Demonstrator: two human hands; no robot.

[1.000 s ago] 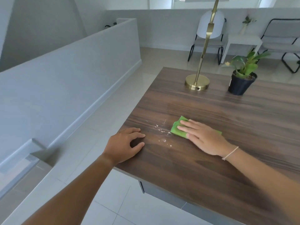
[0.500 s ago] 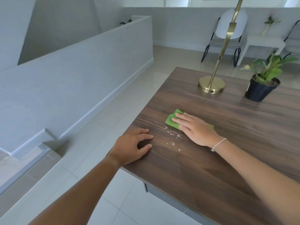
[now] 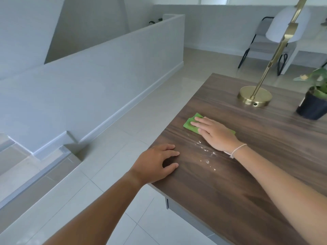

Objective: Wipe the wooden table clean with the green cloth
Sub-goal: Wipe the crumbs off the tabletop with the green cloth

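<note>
The dark wooden table [image 3: 238, 191] fills the right half of the view. A folded green cloth [image 3: 190, 123] lies flat on it near the left edge. My right hand [image 3: 215, 134] presses down on the cloth with flat fingers, covering most of it. White crumbs and droplets [image 3: 206, 154] are scattered on the wood just nearer to me than the cloth. My left hand [image 3: 156, 162] rests at the table's left edge, fingers spread and curled, holding nothing.
A brass lamp base [image 3: 254, 96] with a slanted brass stem stands at the back of the table. A potted plant in a black pot [image 3: 312, 107] sits to its right. Tiled floor, a low grey wall and steps lie to the left.
My right hand has slid the cloth away from me, past the crumbs, which now lie between the cloth and my wrist. The view has swung left. My left hand stays at the edge.
</note>
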